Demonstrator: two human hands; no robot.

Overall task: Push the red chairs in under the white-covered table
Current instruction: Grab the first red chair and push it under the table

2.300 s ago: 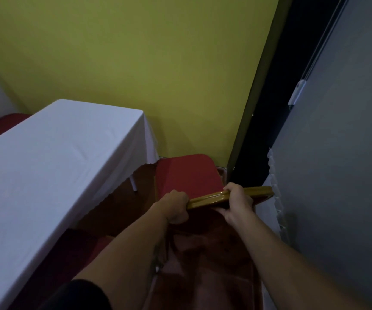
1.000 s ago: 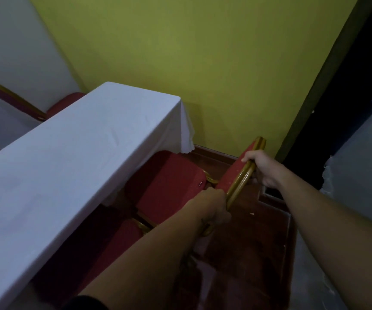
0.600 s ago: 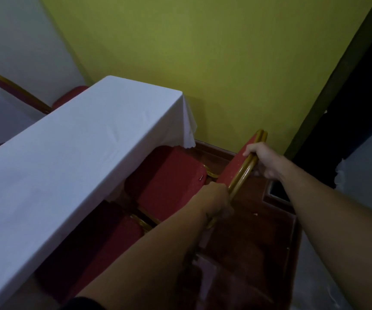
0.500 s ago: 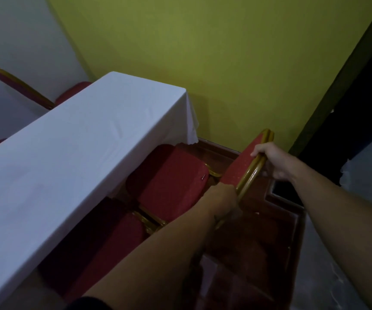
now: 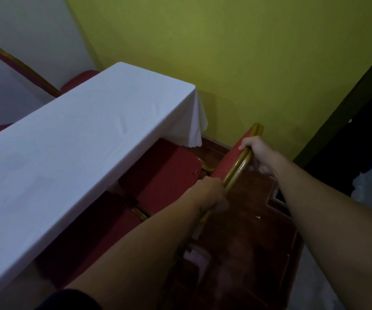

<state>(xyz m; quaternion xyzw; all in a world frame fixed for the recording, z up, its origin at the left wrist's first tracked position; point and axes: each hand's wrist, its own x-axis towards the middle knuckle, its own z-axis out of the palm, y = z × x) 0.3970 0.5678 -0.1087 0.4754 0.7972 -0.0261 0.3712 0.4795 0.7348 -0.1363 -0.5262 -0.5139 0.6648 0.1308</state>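
Head view: the red chair (image 5: 169,173) sits partly under the white-covered table (image 5: 79,139), seat half hidden by cloth. Its gilt metal backrest frame (image 5: 236,168) looks rigid, fairly weighty and smooth. Left hand (image 5: 212,193) and right hand (image 5: 256,153) wrap it firmly, a sound pushing hold.

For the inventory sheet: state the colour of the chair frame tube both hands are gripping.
Gold, a glossy metal frame tube, clearest in the head view.
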